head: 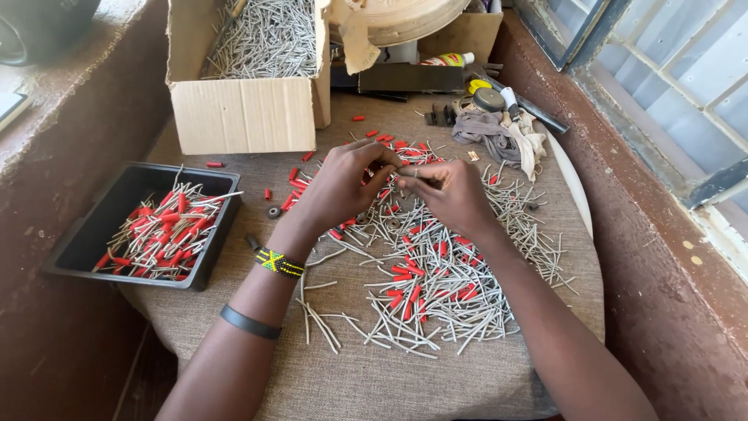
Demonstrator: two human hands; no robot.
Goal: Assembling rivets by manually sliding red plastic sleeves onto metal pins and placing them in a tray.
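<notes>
Pinching one thin grey rod [411, 170] between them, the left hand [336, 187] and right hand [452, 195] grip its ends; it looks light, stiff and likely slippery.

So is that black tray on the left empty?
No, the black tray holds a heap of grey pins with red sleeves on them, piled toward its right side.
</notes>
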